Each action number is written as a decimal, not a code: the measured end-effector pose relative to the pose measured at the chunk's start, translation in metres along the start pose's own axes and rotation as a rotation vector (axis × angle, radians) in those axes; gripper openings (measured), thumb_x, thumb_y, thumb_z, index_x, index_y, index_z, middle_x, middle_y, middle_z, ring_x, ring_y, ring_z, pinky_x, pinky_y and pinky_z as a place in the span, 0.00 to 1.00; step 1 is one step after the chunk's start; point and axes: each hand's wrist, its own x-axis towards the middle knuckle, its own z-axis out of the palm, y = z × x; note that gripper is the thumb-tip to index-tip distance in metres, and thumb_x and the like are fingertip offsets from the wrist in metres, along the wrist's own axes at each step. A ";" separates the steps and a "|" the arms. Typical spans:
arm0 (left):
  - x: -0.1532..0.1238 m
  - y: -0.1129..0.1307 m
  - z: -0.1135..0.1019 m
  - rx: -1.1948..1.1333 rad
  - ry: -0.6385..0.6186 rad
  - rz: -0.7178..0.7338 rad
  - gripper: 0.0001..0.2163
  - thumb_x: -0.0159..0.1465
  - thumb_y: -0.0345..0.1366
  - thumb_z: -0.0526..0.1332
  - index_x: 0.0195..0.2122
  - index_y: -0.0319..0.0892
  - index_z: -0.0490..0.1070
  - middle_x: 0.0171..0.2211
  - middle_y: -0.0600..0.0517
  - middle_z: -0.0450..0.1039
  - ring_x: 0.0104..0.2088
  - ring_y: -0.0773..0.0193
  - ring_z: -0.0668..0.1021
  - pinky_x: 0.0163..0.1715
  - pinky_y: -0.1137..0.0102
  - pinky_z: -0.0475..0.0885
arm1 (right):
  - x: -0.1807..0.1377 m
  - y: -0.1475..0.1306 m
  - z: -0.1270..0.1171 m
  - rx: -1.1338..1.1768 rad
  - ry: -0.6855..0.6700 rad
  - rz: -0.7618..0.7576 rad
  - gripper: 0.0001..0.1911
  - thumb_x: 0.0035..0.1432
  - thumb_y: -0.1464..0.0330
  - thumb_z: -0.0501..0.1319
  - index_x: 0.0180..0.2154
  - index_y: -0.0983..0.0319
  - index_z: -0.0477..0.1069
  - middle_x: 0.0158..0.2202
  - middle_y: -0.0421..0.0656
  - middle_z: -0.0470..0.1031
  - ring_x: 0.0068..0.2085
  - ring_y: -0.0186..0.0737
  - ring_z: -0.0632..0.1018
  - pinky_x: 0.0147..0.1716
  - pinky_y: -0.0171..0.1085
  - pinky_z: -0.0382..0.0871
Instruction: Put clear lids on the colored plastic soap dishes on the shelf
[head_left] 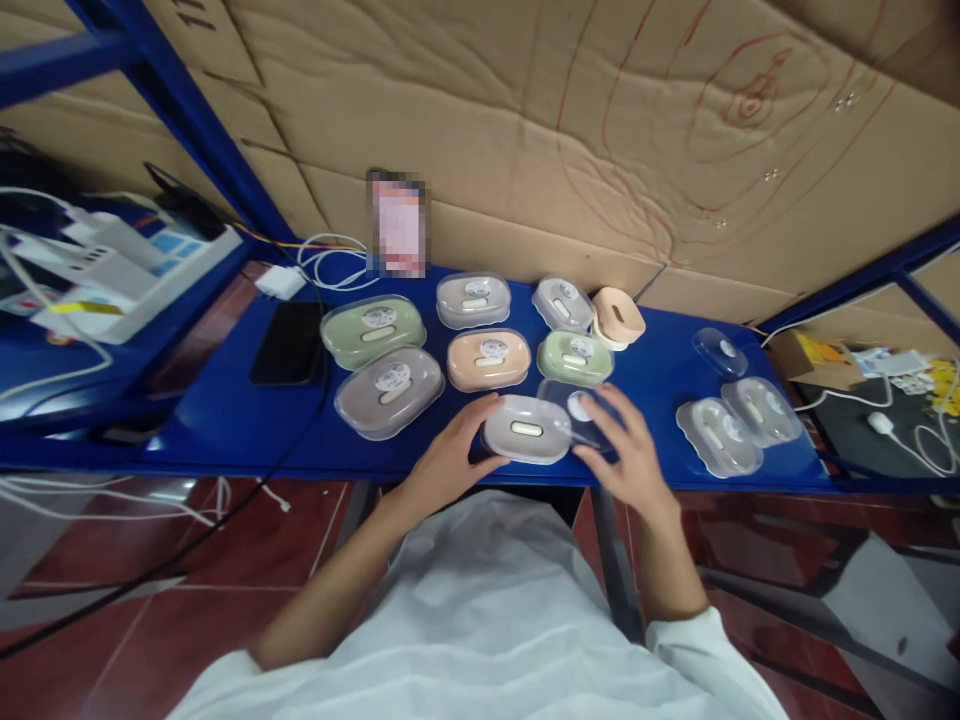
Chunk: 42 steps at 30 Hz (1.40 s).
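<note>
A grey soap-box base [526, 429] lies at the front edge of the blue shelf [225, 420]. My left hand [450, 460] curls around its left end and grips it. My right hand [628, 455] has its fingers spread on a clear lid [581, 410] that rests just right of the base. Behind them stand several closed soap boxes: a green one [373, 330], a grey one [388, 391], a peach one [488, 359], a small green one [574, 357] and two grey ones [473, 299] at the back.
A black phone [288, 342] lies at the left, with a white charger and cables [300, 270] behind it. An open peach box [616, 316] sits at the back. Clear lids and bases [739, 425] lie at the right. Cardboard lines the wall behind.
</note>
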 end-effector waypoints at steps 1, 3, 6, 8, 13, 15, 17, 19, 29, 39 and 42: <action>0.000 -0.001 0.000 -0.012 0.002 -0.007 0.39 0.68 0.39 0.71 0.75 0.51 0.54 0.74 0.43 0.63 0.73 0.51 0.69 0.74 0.52 0.66 | -0.004 -0.012 0.015 0.012 -0.029 -0.039 0.30 0.74 0.56 0.62 0.73 0.51 0.64 0.73 0.51 0.63 0.75 0.59 0.65 0.71 0.60 0.65; 0.000 -0.003 0.001 -0.025 -0.006 -0.013 0.41 0.68 0.40 0.72 0.77 0.52 0.51 0.75 0.42 0.62 0.73 0.50 0.69 0.73 0.52 0.66 | -0.005 -0.025 0.038 0.009 -0.092 -0.100 0.28 0.75 0.58 0.59 0.73 0.52 0.64 0.74 0.50 0.63 0.77 0.58 0.61 0.71 0.59 0.65; 0.001 -0.004 0.002 -0.028 -0.006 0.006 0.41 0.69 0.42 0.71 0.77 0.53 0.51 0.75 0.43 0.61 0.73 0.49 0.69 0.73 0.51 0.65 | 0.002 -0.028 0.054 -0.031 -0.171 -0.163 0.28 0.76 0.60 0.58 0.73 0.54 0.64 0.75 0.49 0.63 0.78 0.57 0.57 0.72 0.58 0.64; 0.002 -0.004 0.001 -0.030 0.011 0.036 0.40 0.69 0.42 0.71 0.77 0.53 0.52 0.74 0.43 0.62 0.73 0.49 0.68 0.74 0.50 0.64 | 0.007 -0.029 0.056 -0.078 -0.175 -0.193 0.29 0.76 0.60 0.59 0.73 0.56 0.65 0.75 0.50 0.63 0.79 0.59 0.55 0.73 0.60 0.63; 0.003 -0.007 0.001 -0.019 -0.008 0.060 0.36 0.70 0.42 0.70 0.76 0.55 0.57 0.73 0.45 0.63 0.73 0.50 0.68 0.74 0.50 0.64 | 0.008 -0.030 0.058 -0.136 -0.178 -0.261 0.29 0.75 0.58 0.61 0.73 0.52 0.65 0.75 0.48 0.63 0.79 0.61 0.55 0.73 0.63 0.60; 0.002 -0.008 0.001 -0.011 -0.016 0.052 0.35 0.70 0.42 0.69 0.76 0.57 0.57 0.73 0.45 0.62 0.73 0.50 0.67 0.74 0.51 0.64 | 0.008 -0.029 0.059 -0.118 -0.161 -0.272 0.28 0.75 0.57 0.60 0.72 0.52 0.66 0.75 0.48 0.64 0.78 0.61 0.56 0.73 0.63 0.61; 0.002 -0.009 0.002 -0.003 -0.011 0.056 0.36 0.70 0.42 0.69 0.76 0.59 0.56 0.73 0.46 0.61 0.73 0.50 0.67 0.74 0.51 0.64 | 0.009 -0.026 0.060 -0.091 -0.145 -0.268 0.28 0.76 0.57 0.60 0.72 0.54 0.66 0.75 0.49 0.64 0.78 0.60 0.57 0.72 0.61 0.63; 0.002 -0.009 0.002 0.009 -0.010 0.063 0.37 0.70 0.42 0.70 0.77 0.60 0.54 0.73 0.46 0.61 0.74 0.50 0.67 0.74 0.52 0.63 | 0.009 -0.023 0.061 -0.073 -0.147 -0.254 0.28 0.76 0.57 0.60 0.72 0.54 0.66 0.75 0.49 0.64 0.78 0.59 0.57 0.71 0.60 0.64; -0.006 -0.002 0.006 0.181 0.062 0.121 0.33 0.70 0.40 0.70 0.74 0.59 0.62 0.74 0.45 0.61 0.72 0.48 0.70 0.70 0.51 0.70 | -0.015 -0.011 0.056 0.035 0.046 -0.118 0.41 0.76 0.50 0.54 0.79 0.53 0.42 0.80 0.56 0.47 0.79 0.62 0.54 0.71 0.67 0.59; 0.091 0.003 -0.062 0.330 0.534 -0.069 0.35 0.65 0.39 0.73 0.72 0.47 0.64 0.69 0.39 0.67 0.70 0.42 0.70 0.72 0.46 0.66 | -0.105 0.082 -0.019 -0.551 0.353 0.555 0.33 0.75 0.51 0.55 0.72 0.61 0.64 0.73 0.62 0.63 0.72 0.70 0.64 0.66 0.70 0.59; 0.131 -0.011 -0.075 0.339 0.494 -0.243 0.35 0.63 0.34 0.73 0.70 0.46 0.64 0.66 0.38 0.68 0.69 0.40 0.71 0.70 0.45 0.67 | -0.120 0.096 -0.015 -0.623 0.289 0.614 0.35 0.75 0.49 0.52 0.73 0.61 0.63 0.73 0.62 0.64 0.72 0.71 0.63 0.66 0.71 0.57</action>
